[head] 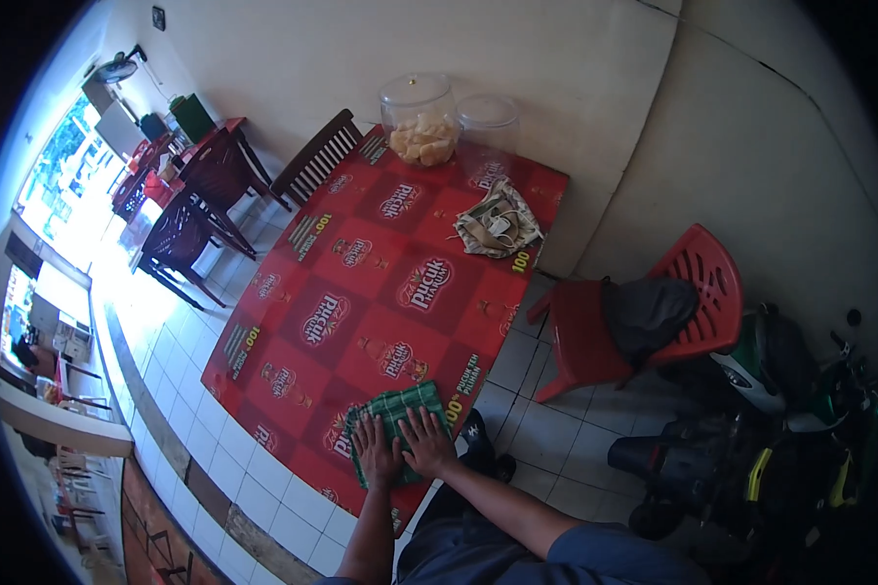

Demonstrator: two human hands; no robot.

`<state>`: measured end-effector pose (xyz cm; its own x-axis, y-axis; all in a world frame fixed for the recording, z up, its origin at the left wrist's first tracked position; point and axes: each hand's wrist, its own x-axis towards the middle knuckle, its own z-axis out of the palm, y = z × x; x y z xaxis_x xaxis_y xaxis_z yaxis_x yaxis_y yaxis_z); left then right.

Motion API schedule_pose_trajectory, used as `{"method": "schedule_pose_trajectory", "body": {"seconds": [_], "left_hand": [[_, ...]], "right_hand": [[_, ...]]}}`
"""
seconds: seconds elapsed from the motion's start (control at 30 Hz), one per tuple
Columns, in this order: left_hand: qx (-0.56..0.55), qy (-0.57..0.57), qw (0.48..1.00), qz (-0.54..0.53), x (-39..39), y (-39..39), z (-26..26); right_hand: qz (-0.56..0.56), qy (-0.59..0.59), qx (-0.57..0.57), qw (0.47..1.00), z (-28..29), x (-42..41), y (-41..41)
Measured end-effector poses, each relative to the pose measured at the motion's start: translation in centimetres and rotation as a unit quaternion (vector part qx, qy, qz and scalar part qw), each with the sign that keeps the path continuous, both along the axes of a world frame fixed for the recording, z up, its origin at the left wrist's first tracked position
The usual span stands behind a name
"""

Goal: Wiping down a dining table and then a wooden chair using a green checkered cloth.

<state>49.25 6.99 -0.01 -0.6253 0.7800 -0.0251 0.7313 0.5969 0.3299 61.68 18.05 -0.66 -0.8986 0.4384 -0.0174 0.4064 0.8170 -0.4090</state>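
A green checked cloth (410, 404) lies folded flat at the near corner of a table with a red printed cover (366, 292). Both palms rest on it, side by side. My left hand (375, 450) is flat on its left part with the fingers a little apart. On its right part lies my right hand (426, 442), fingers spread, its thumb close to the left hand. Neither hand grips the cloth. What lies under the palms is hidden.
A clear jar of crackers (421, 124) and another clear jar (489, 121) stand at the table's far end, near a drawstring bag (497, 219). To the right are a red plastic chair (593, 329) with dark fabric and parked motorcycles (761, 395). A brown wooden chair (318, 157) touches the far left side.
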Motion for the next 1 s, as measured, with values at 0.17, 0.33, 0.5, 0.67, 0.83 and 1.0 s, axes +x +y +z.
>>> {"method": "schedule_pose_trajectory", "body": {"seconds": [0.17,0.33,0.5,0.67,0.83,1.0], "left_hand": [[-0.018,0.035,0.998,0.042,-4.7,4.4,0.2],[-0.043,0.057,0.996,0.052,-9.8,10.8,0.2],[-0.027,0.094,0.995,0.016,-14.3,17.0,-0.2],[-0.005,0.094,0.995,-0.026,-14.4,23.8,-0.3],[0.013,0.070,0.995,-0.068,-10.3,27.6,-0.5],[0.045,0.047,0.992,-0.108,-3.6,28.6,-0.7]], "right_hand": [[0.089,-0.024,0.021,0.996,0.5,-6.4,6.7],[0.096,0.004,0.022,0.995,-1.0,-11.0,12.3],[0.065,0.023,0.019,0.997,-1.0,-14.6,18.0],[0.026,0.032,0.010,0.999,-0.9,-13.0,23.4],[-0.038,0.049,0.031,0.998,-0.8,-7.5,25.3],[-0.087,0.029,0.056,0.994,0.0,-0.6,24.9]]}}
